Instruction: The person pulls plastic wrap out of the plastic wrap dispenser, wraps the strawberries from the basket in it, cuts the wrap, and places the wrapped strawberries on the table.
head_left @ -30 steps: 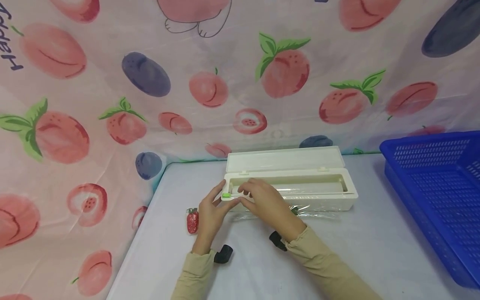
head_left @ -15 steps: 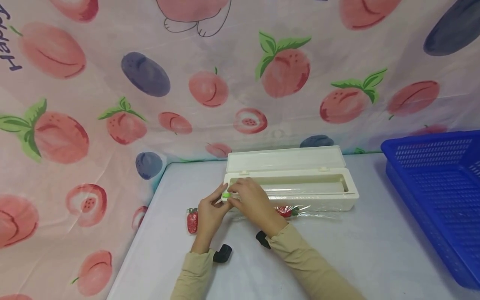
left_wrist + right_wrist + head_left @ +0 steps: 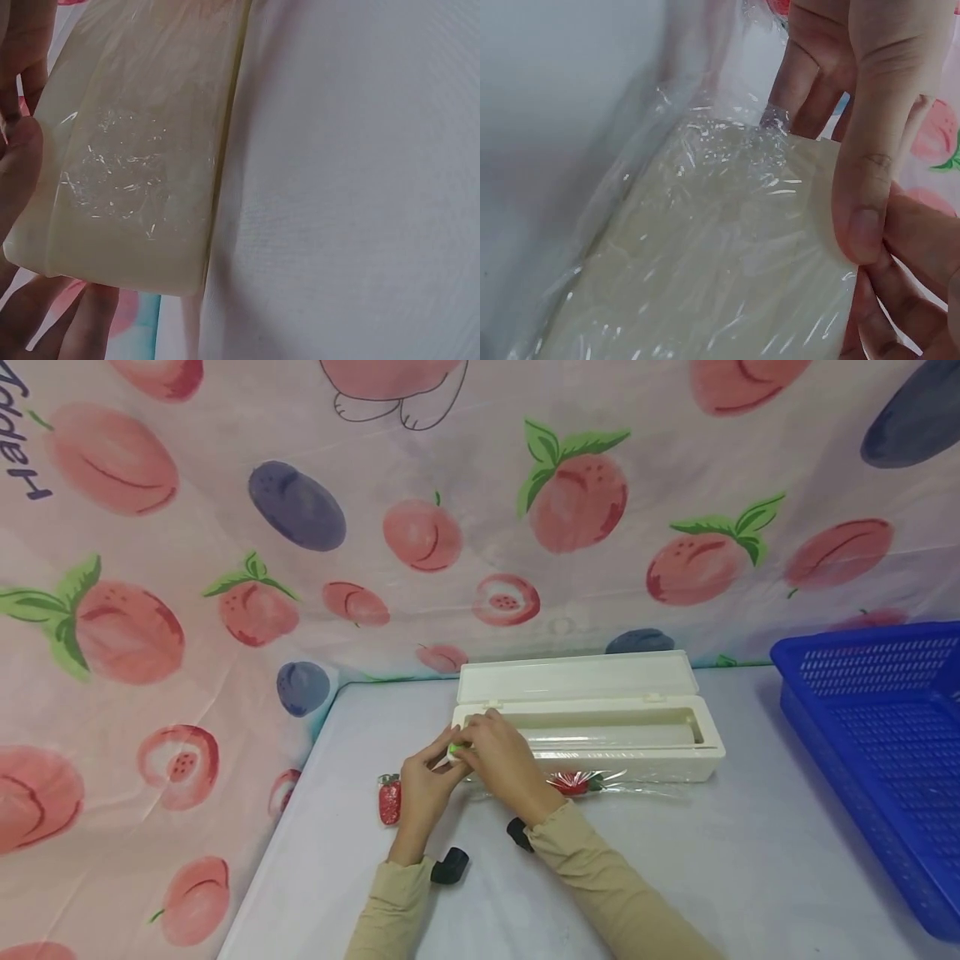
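A long white cling film dispenser [image 3: 600, 766] lies on the table with its lid [image 3: 577, 679] tipped back. My left hand [image 3: 426, 785] grips its left end, thumb [image 3: 21, 161] on the front face and fingers at the end wall. At that same corner my right hand [image 3: 501, 764] pinches the small green slide cutter [image 3: 454, 749], which is mostly covered by the fingers. Clear cling film [image 3: 727, 247] hangs down the front face, crinkled and shiny in both wrist views. A red strawberry [image 3: 573, 783] with green leaves shows at the film, in front of the dispenser.
Left of my left hand lies another red strawberry [image 3: 389, 800] with a shiny surface. A blue plastic basket [image 3: 832, 777] stands at the right. Behind the table hangs a fruit-print cloth [image 3: 360, 527]. Black wrist cameras [image 3: 450, 866] sit by the sleeves.
My right hand has moved left along the dispenser's front edge to the green slide cutter and its fingers have come round it. The left hand has kept its grip on the end.
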Available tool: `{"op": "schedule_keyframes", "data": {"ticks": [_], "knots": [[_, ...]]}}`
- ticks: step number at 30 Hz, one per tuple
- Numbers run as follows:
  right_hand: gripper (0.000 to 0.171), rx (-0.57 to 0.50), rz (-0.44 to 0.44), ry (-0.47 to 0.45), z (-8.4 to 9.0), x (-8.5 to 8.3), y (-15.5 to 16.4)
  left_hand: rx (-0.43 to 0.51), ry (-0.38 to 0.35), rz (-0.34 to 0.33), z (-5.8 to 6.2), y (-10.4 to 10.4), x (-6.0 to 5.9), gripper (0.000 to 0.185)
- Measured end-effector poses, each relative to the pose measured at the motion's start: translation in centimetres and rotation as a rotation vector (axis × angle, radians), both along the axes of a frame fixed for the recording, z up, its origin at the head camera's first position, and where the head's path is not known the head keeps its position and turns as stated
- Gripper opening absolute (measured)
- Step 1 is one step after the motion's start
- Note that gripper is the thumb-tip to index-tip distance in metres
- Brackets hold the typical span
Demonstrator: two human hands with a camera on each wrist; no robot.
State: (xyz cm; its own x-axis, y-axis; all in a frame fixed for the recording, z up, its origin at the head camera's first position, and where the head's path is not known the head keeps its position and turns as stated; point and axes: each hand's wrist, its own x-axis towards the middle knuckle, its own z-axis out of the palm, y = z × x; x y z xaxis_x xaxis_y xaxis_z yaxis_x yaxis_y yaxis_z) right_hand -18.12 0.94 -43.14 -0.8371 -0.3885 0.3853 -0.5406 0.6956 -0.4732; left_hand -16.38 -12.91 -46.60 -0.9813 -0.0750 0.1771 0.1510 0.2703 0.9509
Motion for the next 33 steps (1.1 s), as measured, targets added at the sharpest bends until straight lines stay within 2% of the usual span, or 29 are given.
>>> {"op": "schedule_keyframes", "data": {"ticks": [3, 6, 12, 22, 24, 29, 33], "knots": [[0.009, -0.009, 0.01, -0.016, -0.1, -0.2, 0.2, -0.006, 0.005, 0.017, -1.2, -0.3, -0.6, 0.052], [0.006, -0.011, 0.017, -0.047, -0.1, -0.3, 0.4, -0.01, 0.008, 0.021, -1.6, -0.5, -0.7, 0.053], [0.008, -0.002, 0.037, -0.077, 0.1, -0.3, 0.7, -0.017, 0.014, 0.011, -1.5, -0.8, -0.6, 0.056], [0.008, 0.056, 0.043, -0.006, 0.3, 0.0, 0.8, -0.013, 0.025, -0.001, -1.4, -1.2, -0.6, 0.059], [0.008, 0.072, 0.041, 0.006, 0.2, 0.0, 0.9, -0.018, 0.014, -0.003, -0.8, -1.0, -0.3, 0.058], [0.008, 0.067, 0.021, 0.009, 0.2, 0.2, 1.3, -0.043, -0.003, -0.022, 1.8, -0.1, 0.6, 0.056], [0.008, 0.079, 0.016, 0.015, 0.3, 0.3, 2.2, -0.033, -0.013, -0.035, 2.1, 0.1, 0.7, 0.057]]}}
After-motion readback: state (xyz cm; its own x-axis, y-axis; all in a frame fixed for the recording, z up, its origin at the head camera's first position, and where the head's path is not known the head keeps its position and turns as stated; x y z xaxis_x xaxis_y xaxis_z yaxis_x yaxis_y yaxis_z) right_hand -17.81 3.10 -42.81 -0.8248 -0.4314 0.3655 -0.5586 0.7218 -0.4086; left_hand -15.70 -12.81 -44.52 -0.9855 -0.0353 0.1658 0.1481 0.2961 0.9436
